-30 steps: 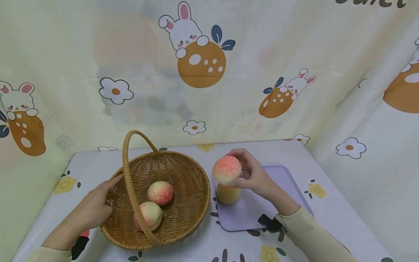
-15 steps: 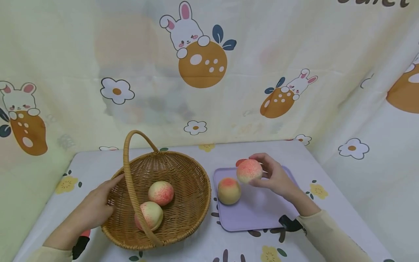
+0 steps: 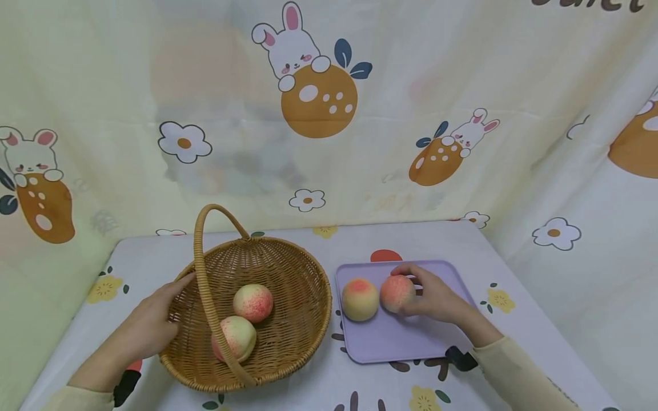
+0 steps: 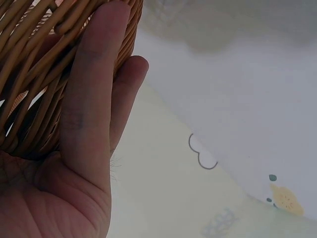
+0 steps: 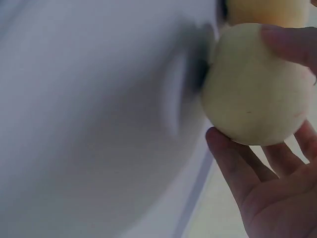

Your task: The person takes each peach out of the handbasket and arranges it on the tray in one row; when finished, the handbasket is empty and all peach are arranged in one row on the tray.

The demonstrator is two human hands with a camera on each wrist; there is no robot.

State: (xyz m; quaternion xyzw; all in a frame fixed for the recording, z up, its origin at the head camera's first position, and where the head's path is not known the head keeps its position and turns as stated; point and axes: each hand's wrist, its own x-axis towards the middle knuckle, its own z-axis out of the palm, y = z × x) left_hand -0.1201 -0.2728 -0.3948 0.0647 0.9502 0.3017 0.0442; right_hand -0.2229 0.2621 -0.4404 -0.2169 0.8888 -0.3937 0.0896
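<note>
On the purple tray (image 3: 406,345), my right hand (image 3: 437,298) holds a pink-tinged peach (image 3: 396,294) between thumb and fingers. The right wrist view shows the pale side of this peach (image 5: 255,91) with fingertips on either side. Just left of it on the tray sits a yellowish peach (image 3: 359,305) with a red top. My left hand (image 3: 144,328) rests against the left side of the wicker basket (image 3: 295,331), its fingers (image 4: 89,94) straight along the weave. Two peaches lie inside: one farther back (image 3: 253,303), another (image 3: 241,337) partly behind the handle.
The basket's tall arched handle (image 3: 201,268) rises on its left side. A white flowered cloth (image 3: 354,382) covers the table. Behind it hangs a curtain (image 3: 231,114) with rabbit prints.
My right hand has carried its peach rightward from over the yellowish peach, then down to the tray. The left hand and the basket have stayed put.
</note>
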